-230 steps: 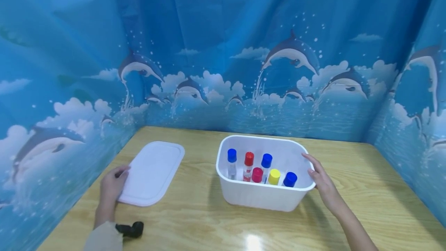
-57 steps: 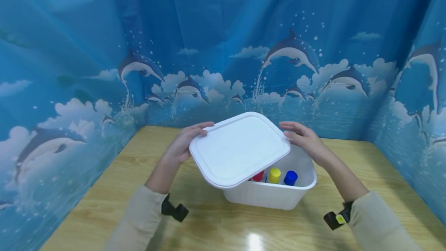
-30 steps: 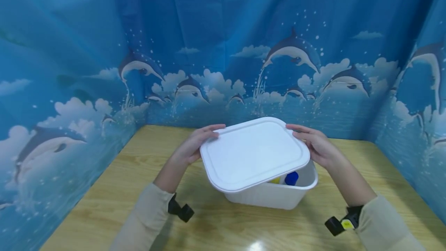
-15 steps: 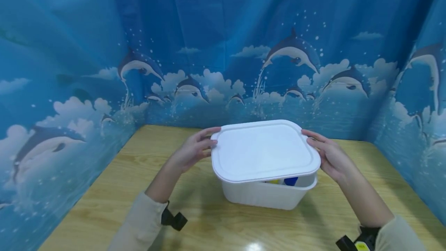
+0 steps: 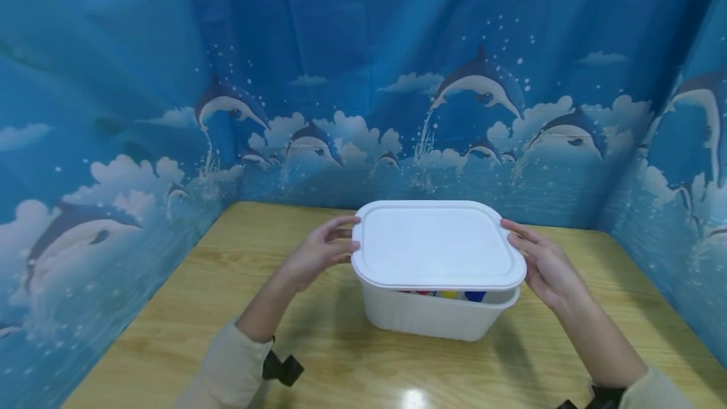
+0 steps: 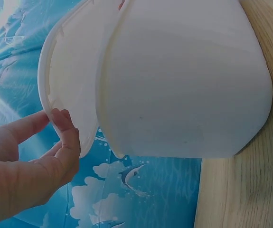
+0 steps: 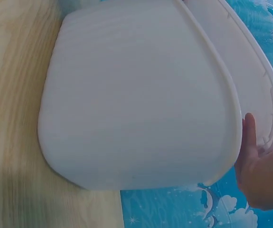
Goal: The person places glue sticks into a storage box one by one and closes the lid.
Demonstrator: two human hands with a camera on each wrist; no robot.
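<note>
A white lid (image 5: 437, 245) hovers over the white plastic box (image 5: 431, 317), with a gap between the two along the front. My left hand (image 5: 320, 251) pinches the lid's left edge; in the left wrist view the left hand (image 6: 41, 161) has its thumb and fingers on either side of the rim. On the opposite edge, my right hand (image 5: 545, 264) grips the lid, and the right wrist view shows the right hand (image 7: 262, 166) with fingers under it. Through the gap show red, yellow (image 5: 448, 294) and blue (image 5: 474, 296) caps; the bottles below them are hidden.
The box stands on a wooden table (image 5: 187, 308). A blue curtain (image 5: 363, 81) printed with dolphins hangs behind the table and along both sides.
The lid, first lying on the table at left, was lifted over the box. Lately it moved right and levelled out above the box. The right hand left the box rim and took the lid's right edge.
</note>
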